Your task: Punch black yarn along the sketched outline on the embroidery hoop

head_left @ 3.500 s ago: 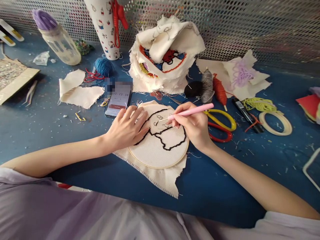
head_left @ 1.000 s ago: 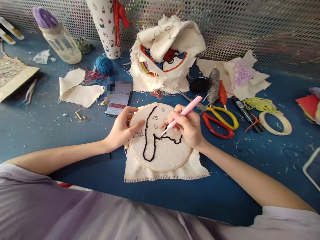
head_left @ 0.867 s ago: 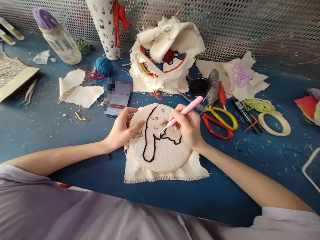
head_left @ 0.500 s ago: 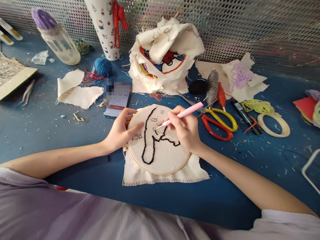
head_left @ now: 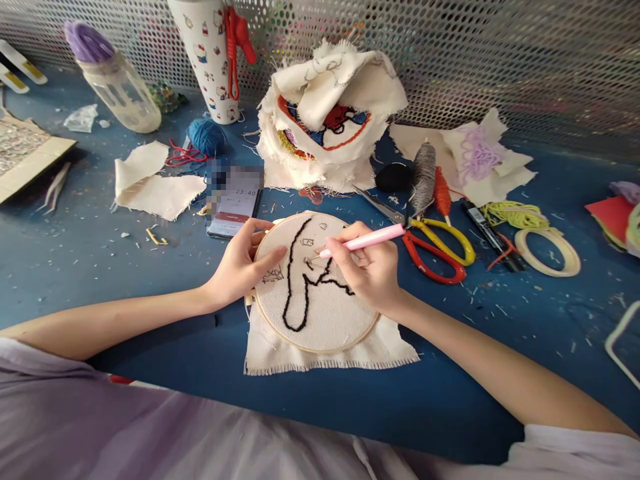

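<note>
Resting flat on the blue bench [head_left: 100,267], near the front edge, an embroidery hoop [head_left: 320,343] is seen with cream cloth [head_left: 320,357] stretched in it; frayed cloth edges stick out below the ring. A black yarn outline [head_left: 295,293] is stitched across the cloth, with small pencilled marks beside it.

Left hand [head_left: 240,263] is laid on the hoop's left rim — thumb on the cloth, fingers curled over the rim's far side, so the ring is gripped. Right hand [head_left: 367,267] is closed around a pink punch needle [head_left: 370,239], held like a pen; fingers narrow, pinched on the handle. The metal tip is pointed left and down, at the cloth just beside the black line. Contact with the cloth cannot be told.

Just behind the left hand a phone [head_left: 234,203] is lying face up, its top blurred. Just right of the right hand, scissors with red and yellow handles [head_left: 440,250] are lying open on the bench. Behind the hoop a heap of stitched cloth pieces [head_left: 330,113] is piled up. Grey and orange yarn spools [head_left: 430,180] are placed beside it — a blue yarn ball [head_left: 206,137] well off to the left. A spare ring [head_left: 547,250] is lying far right. Thread scraps are scattered over the bench.
</note>
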`<state>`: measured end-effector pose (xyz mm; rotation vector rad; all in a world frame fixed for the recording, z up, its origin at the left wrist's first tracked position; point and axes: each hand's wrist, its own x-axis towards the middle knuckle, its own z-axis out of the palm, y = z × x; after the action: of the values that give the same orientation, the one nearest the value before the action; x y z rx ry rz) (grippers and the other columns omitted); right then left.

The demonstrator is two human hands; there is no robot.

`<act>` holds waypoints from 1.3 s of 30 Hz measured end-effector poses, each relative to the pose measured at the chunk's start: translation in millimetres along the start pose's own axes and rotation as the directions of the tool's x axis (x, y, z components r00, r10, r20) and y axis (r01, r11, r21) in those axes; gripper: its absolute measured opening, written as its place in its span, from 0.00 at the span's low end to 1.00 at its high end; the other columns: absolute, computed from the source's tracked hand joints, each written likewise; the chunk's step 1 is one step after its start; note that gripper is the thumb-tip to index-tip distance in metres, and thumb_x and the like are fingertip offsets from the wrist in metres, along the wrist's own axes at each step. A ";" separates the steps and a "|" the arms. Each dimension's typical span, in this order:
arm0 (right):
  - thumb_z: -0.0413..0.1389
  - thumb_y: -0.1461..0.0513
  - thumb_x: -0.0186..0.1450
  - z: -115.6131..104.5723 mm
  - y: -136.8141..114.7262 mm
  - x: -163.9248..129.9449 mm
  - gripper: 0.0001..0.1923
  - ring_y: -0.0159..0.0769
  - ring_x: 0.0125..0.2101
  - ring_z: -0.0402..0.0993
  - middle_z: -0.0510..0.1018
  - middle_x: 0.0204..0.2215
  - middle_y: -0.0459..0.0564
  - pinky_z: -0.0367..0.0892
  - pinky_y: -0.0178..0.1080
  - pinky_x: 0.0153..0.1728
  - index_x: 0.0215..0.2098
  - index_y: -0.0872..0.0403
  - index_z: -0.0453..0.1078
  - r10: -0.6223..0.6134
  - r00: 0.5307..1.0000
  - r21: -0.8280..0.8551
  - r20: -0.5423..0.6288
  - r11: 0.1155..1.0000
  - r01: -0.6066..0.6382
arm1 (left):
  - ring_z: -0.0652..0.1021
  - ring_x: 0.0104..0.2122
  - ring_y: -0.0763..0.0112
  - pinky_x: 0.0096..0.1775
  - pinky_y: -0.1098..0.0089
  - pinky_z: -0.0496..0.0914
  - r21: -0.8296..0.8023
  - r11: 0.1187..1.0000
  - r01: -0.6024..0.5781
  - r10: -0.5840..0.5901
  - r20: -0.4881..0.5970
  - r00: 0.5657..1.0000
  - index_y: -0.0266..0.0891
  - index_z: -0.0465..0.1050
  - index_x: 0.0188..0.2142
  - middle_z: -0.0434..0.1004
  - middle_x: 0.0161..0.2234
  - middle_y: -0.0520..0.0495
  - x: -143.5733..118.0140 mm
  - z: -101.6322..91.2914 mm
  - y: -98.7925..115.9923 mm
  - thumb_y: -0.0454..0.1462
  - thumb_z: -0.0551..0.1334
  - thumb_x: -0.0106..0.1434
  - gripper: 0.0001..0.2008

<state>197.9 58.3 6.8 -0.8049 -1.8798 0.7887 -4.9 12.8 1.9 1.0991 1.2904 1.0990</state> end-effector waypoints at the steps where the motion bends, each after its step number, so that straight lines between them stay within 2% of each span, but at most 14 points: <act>1: 0.58 0.61 0.65 0.1 0.4 -0.8 0.10 0.27 0.22 0.70 0.73 0.22 0.42 0.63 0.34 0.24 0.26 0.52 0.66 -0.022 1.000 -0.025 -0.015 0.999 0.022 | 0.75 0.27 0.76 0.25 0.77 0.71 0.001 1.000 -0.002 0.002 0.001 1.000 0.38 0.63 0.43 0.77 0.34 0.48 -0.1 0.0 0.2 0.39 0.67 0.57 0.18; 3: 0.61 0.61 0.63 0.1 1.2 -2.4 0.11 0.27 0.20 0.67 0.71 0.19 0.42 0.61 0.35 0.23 0.24 0.51 0.66 -0.032 0.999 -0.055 -0.033 0.998 0.030 | 0.76 0.27 0.75 0.25 0.76 0.71 -0.001 1.000 -0.003 0.003 0.005 1.000 0.38 0.63 0.43 0.77 0.34 0.48 -0.3 0.0 0.5 0.40 0.67 0.57 0.18; 6: 0.61 0.59 0.63 0.0 0.7 -3.4 0.14 0.28 0.19 0.65 0.69 0.17 0.41 0.59 0.36 0.21 0.22 0.51 0.64 0.016 0.999 -0.062 -0.032 0.998 -0.018 | 0.76 0.27 0.75 0.25 0.76 0.70 0.001 1.000 -0.004 0.004 0.012 1.000 0.38 0.63 0.43 0.77 0.34 0.48 -0.4 -0.1 0.8 0.41 0.67 0.57 0.18; 12: 0.57 0.58 0.66 0.2 -3.3 -1.2 0.09 0.28 0.21 0.68 0.74 0.21 0.43 0.62 0.36 0.23 0.29 0.51 0.67 0.038 0.997 -0.016 0.064 0.999 -0.037 | 0.76 0.26 0.75 0.24 0.75 0.70 0.012 1.000 -0.008 0.008 0.007 1.000 0.39 0.63 0.42 0.77 0.34 0.48 -0.1 0.1 1.0 0.41 0.67 0.57 0.18; 23: 0.58 0.58 0.65 0.1 1.8 -2.8 0.10 0.28 0.21 0.68 0.73 0.20 0.43 0.61 0.36 0.23 0.27 0.51 0.68 0.029 1.000 -0.042 0.000 0.999 -0.029 | 0.76 0.28 0.74 0.26 0.75 0.71 -0.001 1.000 0.005 -0.005 0.011 1.000 0.38 0.63 0.43 0.77 0.35 0.48 -0.9 -0.5 1.3 0.41 0.67 0.58 0.19; 27: 0.59 0.60 0.65 0.5 3.1 -3.5 0.08 0.28 0.20 0.67 0.72 0.20 0.42 0.61 0.35 0.24 0.27 0.51 0.68 -0.026 0.999 -0.066 0.044 0.997 0.029 | 0.76 0.27 0.75 0.26 0.76 0.70 -0.028 1.000 0.015 -0.014 0.014 1.000 0.38 0.63 0.43 0.76 0.34 0.49 -2.9 0.1 4.0 0.41 0.67 0.57 0.18; 32: 0.58 0.60 0.65 2.1 1.5 -3.9 0.08 0.28 0.21 0.67 0.73 0.21 0.43 0.61 0.35 0.25 0.28 0.51 0.68 -0.076 0.985 -0.117 0.157 0.989 0.095 | 0.76 0.28 0.73 0.28 0.74 0.70 -0.055 0.998 0.016 -0.017 -0.012 1.000 0.38 0.65 0.42 0.77 0.32 0.50 -4.7 -0.7 8.6 0.42 0.66 0.59 0.16; 36: 0.59 0.59 0.64 4.3 -1.4 -2.2 0.09 0.30 0.24 0.69 0.74 0.21 0.44 0.63 0.36 0.28 0.27 0.51 0.68 -0.099 0.967 -0.171 0.233 0.975 0.141 | 0.74 0.24 0.73 0.25 0.73 0.68 -0.068 0.997 -0.031 0.030 -0.014 0.999 0.39 0.67 0.42 0.76 0.28 0.51 -5.8 -2.9 8.5 0.45 0.64 0.60 0.15; 39: 0.60 0.58 0.64 4.5 -1.4 -2.0 0.08 0.30 0.24 0.70 0.75 0.22 0.43 0.64 0.36 0.28 0.28 0.51 0.69 -0.084 0.974 -0.119 0.213 0.987 0.111 | 0.67 0.18 0.77 0.21 0.74 0.63 -0.063 0.992 -0.105 0.103 -0.029 0.994 0.41 0.68 0.44 0.71 0.23 0.54 -9.8 -5.5 6.4 0.46 0.60 0.63 0.14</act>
<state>194.2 55.1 5.2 -0.7262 -2.1580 0.7170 -10.3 4.1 9.7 1.1174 1.2203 1.2277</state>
